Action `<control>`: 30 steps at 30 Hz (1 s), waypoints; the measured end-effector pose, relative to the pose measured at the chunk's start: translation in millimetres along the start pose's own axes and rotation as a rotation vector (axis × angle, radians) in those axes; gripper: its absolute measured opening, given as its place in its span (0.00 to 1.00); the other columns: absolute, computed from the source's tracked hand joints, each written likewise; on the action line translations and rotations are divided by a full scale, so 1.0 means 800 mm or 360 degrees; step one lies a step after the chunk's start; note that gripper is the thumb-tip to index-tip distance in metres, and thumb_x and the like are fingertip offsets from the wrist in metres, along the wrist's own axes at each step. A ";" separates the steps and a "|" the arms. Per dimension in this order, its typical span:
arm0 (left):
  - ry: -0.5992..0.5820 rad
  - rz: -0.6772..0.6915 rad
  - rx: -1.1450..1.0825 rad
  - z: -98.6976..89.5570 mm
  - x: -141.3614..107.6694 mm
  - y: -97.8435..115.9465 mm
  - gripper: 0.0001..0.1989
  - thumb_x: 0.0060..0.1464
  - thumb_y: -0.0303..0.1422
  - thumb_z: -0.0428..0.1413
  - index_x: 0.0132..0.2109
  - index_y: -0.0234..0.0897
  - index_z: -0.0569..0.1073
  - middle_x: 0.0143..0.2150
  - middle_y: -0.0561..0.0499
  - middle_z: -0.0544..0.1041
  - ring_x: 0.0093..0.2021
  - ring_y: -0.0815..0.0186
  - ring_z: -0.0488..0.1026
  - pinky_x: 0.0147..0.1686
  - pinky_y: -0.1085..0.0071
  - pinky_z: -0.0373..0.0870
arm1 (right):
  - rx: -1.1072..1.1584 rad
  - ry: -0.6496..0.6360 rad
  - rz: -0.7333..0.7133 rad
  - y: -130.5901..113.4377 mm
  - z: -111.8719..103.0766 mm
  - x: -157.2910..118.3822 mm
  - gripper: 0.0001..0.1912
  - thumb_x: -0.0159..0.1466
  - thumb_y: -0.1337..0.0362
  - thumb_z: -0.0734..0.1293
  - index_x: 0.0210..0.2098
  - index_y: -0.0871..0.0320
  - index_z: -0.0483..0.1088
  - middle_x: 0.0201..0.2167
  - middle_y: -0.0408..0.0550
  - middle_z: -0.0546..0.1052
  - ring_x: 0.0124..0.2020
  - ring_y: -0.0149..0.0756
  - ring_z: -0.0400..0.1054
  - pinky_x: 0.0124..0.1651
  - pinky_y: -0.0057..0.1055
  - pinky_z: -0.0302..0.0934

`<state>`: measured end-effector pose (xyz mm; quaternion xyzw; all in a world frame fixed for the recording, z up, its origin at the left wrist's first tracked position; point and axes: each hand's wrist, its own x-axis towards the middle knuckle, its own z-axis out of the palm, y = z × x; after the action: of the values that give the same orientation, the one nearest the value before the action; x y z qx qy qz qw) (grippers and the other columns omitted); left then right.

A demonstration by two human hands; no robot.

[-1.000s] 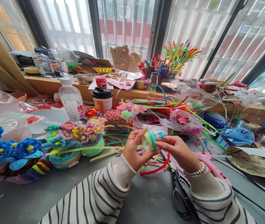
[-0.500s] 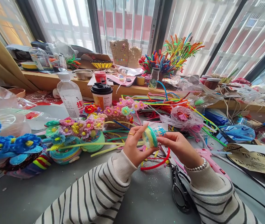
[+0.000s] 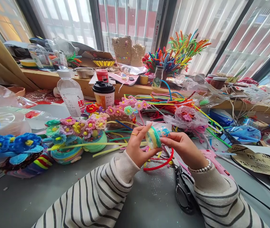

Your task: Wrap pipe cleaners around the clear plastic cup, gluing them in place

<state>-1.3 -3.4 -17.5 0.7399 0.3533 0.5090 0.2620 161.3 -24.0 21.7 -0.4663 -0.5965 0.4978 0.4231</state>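
Observation:
A small clear cup (image 3: 153,138) with yellow and teal pipe cleaner wound around it is tilted between both hands over the grey table. My left hand (image 3: 138,144) grips it from the left, thumb below and fingers on top. On its right side, the fingertips of my right hand (image 3: 184,147) pinch together at the teal band; whether they hold a strand's end is too small to tell. A red pipe cleaner (image 3: 160,167) curves beneath the hands. Black-handled scissors (image 3: 183,193) lie below my right hand, beside a pink glue gun (image 3: 217,163).
Pots with pipe-cleaner flowers (image 3: 66,150) stand at the left, a water bottle (image 3: 70,95) and a lidded coffee cup (image 3: 103,95) behind. Loose pipe cleaners (image 3: 168,103) pile up beyond the hands. Blue packets (image 3: 239,133) and a brown paper bag (image 3: 260,163) lie right.
The wound cup has turned slightly in my left hand, showing more of its banded side. My right fingertips remain at the teal band, and the view has shifted a little.

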 end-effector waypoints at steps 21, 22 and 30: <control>-0.0003 -0.0039 0.0023 0.000 0.000 0.001 0.37 0.39 0.42 0.61 0.57 0.40 0.60 0.47 0.45 0.63 0.48 0.59 0.65 0.48 0.63 0.66 | 0.0283 -0.0092 -0.0007 0.003 -0.002 0.000 0.11 0.54 0.60 0.67 0.36 0.57 0.75 0.32 0.45 0.77 0.36 0.34 0.69 0.45 0.32 0.58; 0.0000 -0.0041 0.0023 0.000 0.001 0.002 0.37 0.38 0.42 0.61 0.57 0.39 0.60 0.47 0.45 0.63 0.48 0.59 0.66 0.48 0.63 0.66 | 0.0290 -0.0097 -0.0002 0.002 -0.002 -0.001 0.11 0.55 0.61 0.66 0.36 0.57 0.75 0.33 0.45 0.77 0.37 0.34 0.68 0.45 0.32 0.58; -0.0007 -0.0029 0.0041 0.000 0.000 0.000 0.37 0.39 0.42 0.60 0.57 0.41 0.60 0.47 0.45 0.63 0.48 0.59 0.65 0.48 0.62 0.66 | 0.0210 -0.0063 -0.0014 0.005 -0.002 0.001 0.11 0.53 0.60 0.68 0.34 0.57 0.75 0.32 0.45 0.77 0.35 0.34 0.69 0.43 0.32 0.60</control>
<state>-1.6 -3.7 -17.4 0.7411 0.3659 0.5005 0.2578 162.9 -22.6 17.8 -0.4248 -0.5728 0.5433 0.4431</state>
